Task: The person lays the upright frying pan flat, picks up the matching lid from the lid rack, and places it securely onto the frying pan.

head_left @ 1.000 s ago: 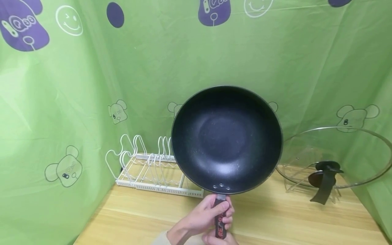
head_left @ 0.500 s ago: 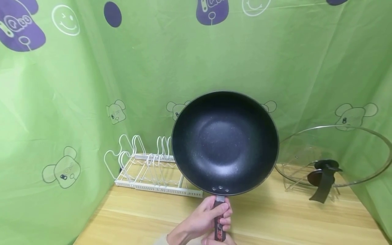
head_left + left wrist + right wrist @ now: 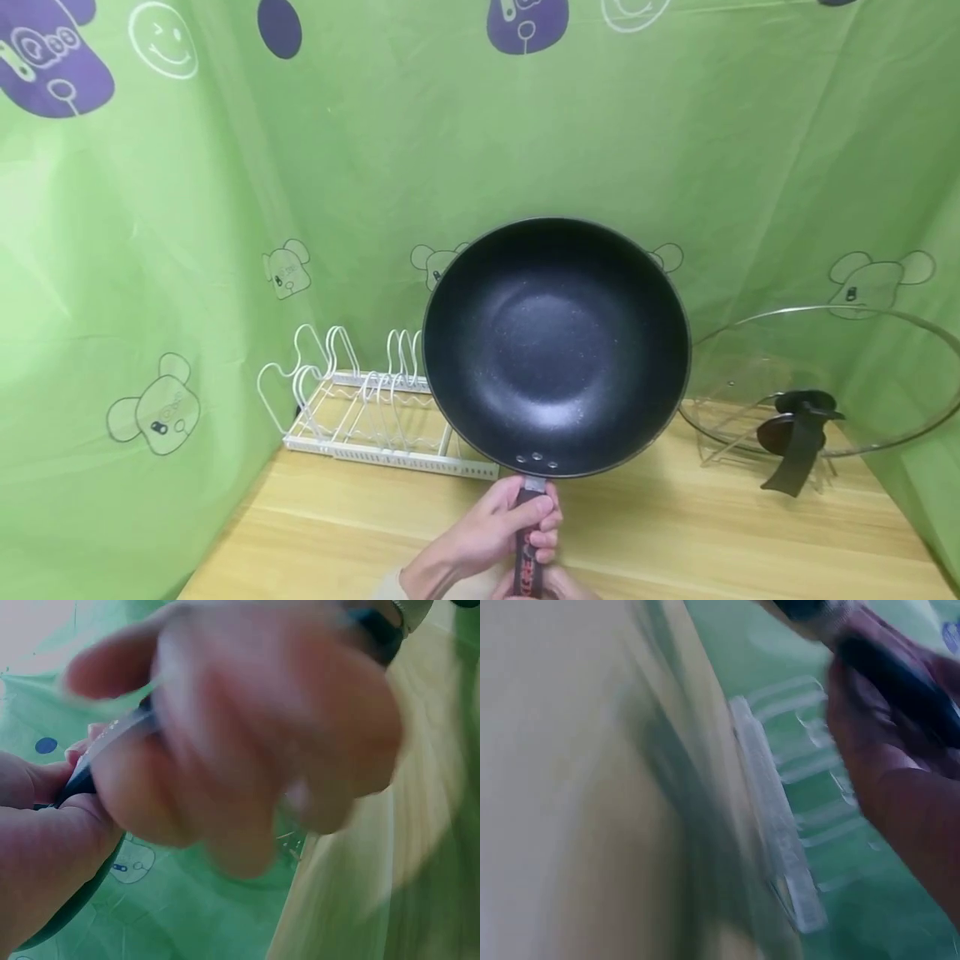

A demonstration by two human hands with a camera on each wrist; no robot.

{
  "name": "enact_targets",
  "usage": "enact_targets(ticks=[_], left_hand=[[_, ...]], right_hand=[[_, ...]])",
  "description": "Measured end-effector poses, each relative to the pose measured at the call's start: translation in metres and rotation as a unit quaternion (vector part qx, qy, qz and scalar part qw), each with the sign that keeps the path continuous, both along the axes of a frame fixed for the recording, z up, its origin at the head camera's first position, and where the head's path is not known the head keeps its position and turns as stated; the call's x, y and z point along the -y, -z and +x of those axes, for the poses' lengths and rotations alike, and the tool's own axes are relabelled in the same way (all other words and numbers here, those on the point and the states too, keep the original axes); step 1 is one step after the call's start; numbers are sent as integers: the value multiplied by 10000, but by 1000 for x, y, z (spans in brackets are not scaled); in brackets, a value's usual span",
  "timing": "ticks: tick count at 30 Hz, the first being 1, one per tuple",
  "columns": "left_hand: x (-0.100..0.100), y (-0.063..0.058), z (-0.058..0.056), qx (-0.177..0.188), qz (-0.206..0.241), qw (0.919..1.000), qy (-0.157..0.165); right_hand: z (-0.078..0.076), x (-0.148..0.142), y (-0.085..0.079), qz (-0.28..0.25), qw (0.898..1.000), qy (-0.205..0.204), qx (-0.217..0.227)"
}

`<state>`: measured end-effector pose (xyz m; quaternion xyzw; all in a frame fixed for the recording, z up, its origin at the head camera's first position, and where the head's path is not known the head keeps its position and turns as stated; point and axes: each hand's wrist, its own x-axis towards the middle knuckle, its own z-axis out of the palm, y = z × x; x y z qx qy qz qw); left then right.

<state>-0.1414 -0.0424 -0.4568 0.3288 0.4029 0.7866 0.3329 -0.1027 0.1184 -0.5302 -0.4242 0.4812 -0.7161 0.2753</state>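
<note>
**One pan, two hands — lifted, not set down**

Done, as I read it: pan [image 3: 555,350] is up, held roughly upright, inside facing the person, over the near part of the table [image 3: 712,533]. Left: setting it down; it isn't seated in anything. I'd call it mid-job.

Left hand [image 3: 491,529]: fingers wrapped round the upper handle [image 3: 527,550], thumb across the front. Right hand [image 3: 562,583]: seems curled round the lower end — cut off in the head view, blurred in both wrist views, so grip tightness can't be told.

Counts:
- Pan: 1, with 1 handle and 3 rivets [image 3: 537,457].
- White wire rack [image 3: 375,456]: 1, left of and behind the pan, its right end hidden; loops overlap, no reliable count.
- Glass lid [image 3: 825,358]: 1, at right, tilted, apart from both hands, 1 black knob [image 3: 804,437].
- Hands: 2, both at the handle.
</note>
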Motion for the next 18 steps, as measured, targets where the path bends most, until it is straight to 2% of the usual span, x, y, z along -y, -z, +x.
enact_targets(ticks=[3, 5, 9, 11, 13, 16, 18], left_hand=[[5, -1, -1, -65, -65, 10000, -5], [9, 0, -1, -139, -137, 9998, -8], [16, 3, -1, -180, -286, 9994, 56], [19, 4, 0, -143, -336, 9993, 125], [21, 5, 0, -119, -386, 9990, 172], [25, 8, -1, -118, -474, 9986, 191], [28, 10, 0, -119, -539, 9983, 175]], right_hand=[[-5, -19, -4, 396, 9975, -270, -523], [-9, -31, -8, 757, 9945, -471, -557], [-15, -56, -17, 1613, 9815, -183, -1020], [-15, -70, -23, 1982, 9738, 211, -1096], [-12, -83, -33, 2444, 9633, 754, -819], [-10, -99, -48, 2946, 9360, 1750, -808], [-10, -108, -55, 3010, 9226, 2224, -932]])
